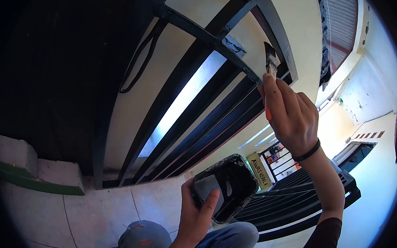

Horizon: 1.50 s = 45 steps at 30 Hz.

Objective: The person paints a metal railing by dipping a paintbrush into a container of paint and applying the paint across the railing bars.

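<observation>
Black paint container (226, 187) sits in the left hand's (197, 215) grip; the right hand (293, 115) grips one paintbrush (271, 63).

Home entrance or porch | barred black metal gate (202, 37) | tiled floor (101, 213) | cream walls (304, 44)

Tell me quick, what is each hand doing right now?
Left hand: closed on the black-smeared container.
Right hand: closed on the paintbrush, bristles up beside the black metal frame.
</observation>
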### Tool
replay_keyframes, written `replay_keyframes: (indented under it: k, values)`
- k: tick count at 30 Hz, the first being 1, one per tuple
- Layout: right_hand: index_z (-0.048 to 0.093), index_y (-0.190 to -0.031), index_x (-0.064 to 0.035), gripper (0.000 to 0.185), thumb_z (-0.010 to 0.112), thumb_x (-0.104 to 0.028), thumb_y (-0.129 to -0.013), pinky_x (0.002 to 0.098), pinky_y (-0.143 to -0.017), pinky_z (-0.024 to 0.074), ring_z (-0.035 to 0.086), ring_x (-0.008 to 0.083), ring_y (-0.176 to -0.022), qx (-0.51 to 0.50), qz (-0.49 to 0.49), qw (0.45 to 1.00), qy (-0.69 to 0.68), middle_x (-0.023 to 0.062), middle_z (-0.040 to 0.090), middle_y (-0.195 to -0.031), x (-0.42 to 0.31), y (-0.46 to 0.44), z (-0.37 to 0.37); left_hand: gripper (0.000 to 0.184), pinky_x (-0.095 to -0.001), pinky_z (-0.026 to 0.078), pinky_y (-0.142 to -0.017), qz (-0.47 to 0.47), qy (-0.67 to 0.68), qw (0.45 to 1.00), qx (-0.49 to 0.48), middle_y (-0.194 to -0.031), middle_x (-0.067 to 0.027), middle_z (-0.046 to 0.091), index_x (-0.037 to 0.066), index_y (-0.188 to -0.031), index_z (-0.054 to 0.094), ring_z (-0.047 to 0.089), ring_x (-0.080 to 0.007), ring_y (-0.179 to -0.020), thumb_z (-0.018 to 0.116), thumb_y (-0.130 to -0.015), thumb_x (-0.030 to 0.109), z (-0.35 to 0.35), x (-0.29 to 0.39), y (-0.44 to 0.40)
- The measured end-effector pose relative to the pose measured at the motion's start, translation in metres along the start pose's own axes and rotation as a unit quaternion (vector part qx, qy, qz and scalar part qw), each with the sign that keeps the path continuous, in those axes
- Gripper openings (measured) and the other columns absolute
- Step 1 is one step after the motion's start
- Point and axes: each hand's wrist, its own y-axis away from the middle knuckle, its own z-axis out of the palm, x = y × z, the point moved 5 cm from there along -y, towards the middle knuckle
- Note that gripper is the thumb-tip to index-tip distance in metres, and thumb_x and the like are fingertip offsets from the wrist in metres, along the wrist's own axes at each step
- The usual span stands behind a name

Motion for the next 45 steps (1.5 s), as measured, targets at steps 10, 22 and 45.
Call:
replay_keyframes:
  k: [10, 22, 45]
  values:
    - [0.07, -0.118, 0.001, 0.037, 0.081, -0.016, -0.088, 0.0237, -0.049, 0.0461, 0.063, 0.0097, -0.06, 0.084, -0.03, 0.996, -0.012, 0.0096, 0.072, -0.089, 0.006, -0.019, -0.015, 0.061, -0.0327, 0.045, -0.104, 0.0, -0.008, 1.0, 0.013, -0.133, -0.0163, 0.054, -0.003, -0.143, 0.031, 0.055, -0.0178, -0.119, 0.067, -0.103, 0.025, 0.002, 0.004, 0.001]
    - [0.073, -0.115, -0.0007, 0.034, 0.083, -0.016, -0.085, 0.0235, -0.05, 0.0528, 0.069, 0.0133, -0.065, 0.158, 0.017, 0.987, -0.031, 0.0116, 0.075, -0.09, 0.01, -0.02, -0.015, 0.058, -0.0305, 0.043, -0.105, 0.0, -0.031, 0.999, 0.028, -0.133, -0.0144, 0.054, -0.001, -0.142, 0.034, 0.054, -0.017, -0.122, 0.067, -0.103, 0.025, 0.006, 0.003, 0.0]
    - [0.074, -0.115, -0.0052, 0.032, 0.084, -0.011, -0.086, 0.028, -0.063, 0.0634, 0.079, 0.0208, -0.078, 0.118, 0.107, 0.985, -0.071, 0.0093, 0.08, -0.095, 0.009, 0.006, -0.01, 0.059, -0.0302, 0.045, -0.104, 0.001, -0.047, 0.999, 0.016, -0.133, -0.0163, 0.054, -0.003, -0.142, 0.032, 0.056, -0.0169, -0.119, 0.067, -0.103, 0.025, 0.006, -0.003, -0.002]
